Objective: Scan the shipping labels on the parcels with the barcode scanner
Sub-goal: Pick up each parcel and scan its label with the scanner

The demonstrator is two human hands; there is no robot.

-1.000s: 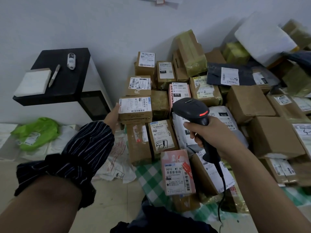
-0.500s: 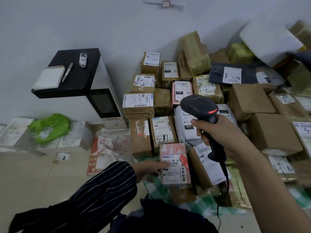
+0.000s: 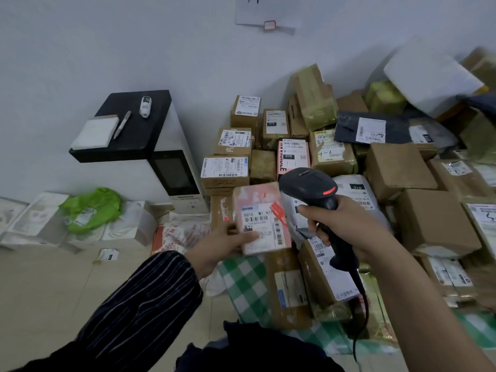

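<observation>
Lifted since half a second earlier: pink parcel (image 3: 261, 218), then lying at the front of the pile, now raised and tilted label-up beside the scanner. Gripped at its lower left corner by the left hand (image 3: 222, 242), thumb across the label face, fingers curled beneath. Held in the right hand (image 3: 346, 224): barcode scanner (image 3: 308, 187), with fingers wrapped fully round the handle and the head just right of the parcel, overlapping its right edge in view. Showing a red light on the head. Cannot confirm aim on the shipping label (image 3: 259, 224): scan window hidden.

Judged step: presenting this parcel for reading. Next, likely: square the barcode to the scan window, keep the thumb clear of the bars, pull the trigger. Much work left, judging by the many labelled parcels (image 3: 332, 157) stacked behind.

Surface: pale tiled floor (image 3: 53, 277), with a green checked cloth (image 3: 247, 285) under the near parcels. Pile banked against a white wall (image 3: 107, 49). To the left, a white cabinet with a black top (image 3: 150, 122) carrying a white pad (image 3: 95, 131), a pen (image 3: 122, 124) and a small white bottle (image 3: 145, 106). Beside it on the floor, a green bag (image 3: 91, 208) over white packets. High on the wall, a paper notice (image 3: 265, 12).
</observation>
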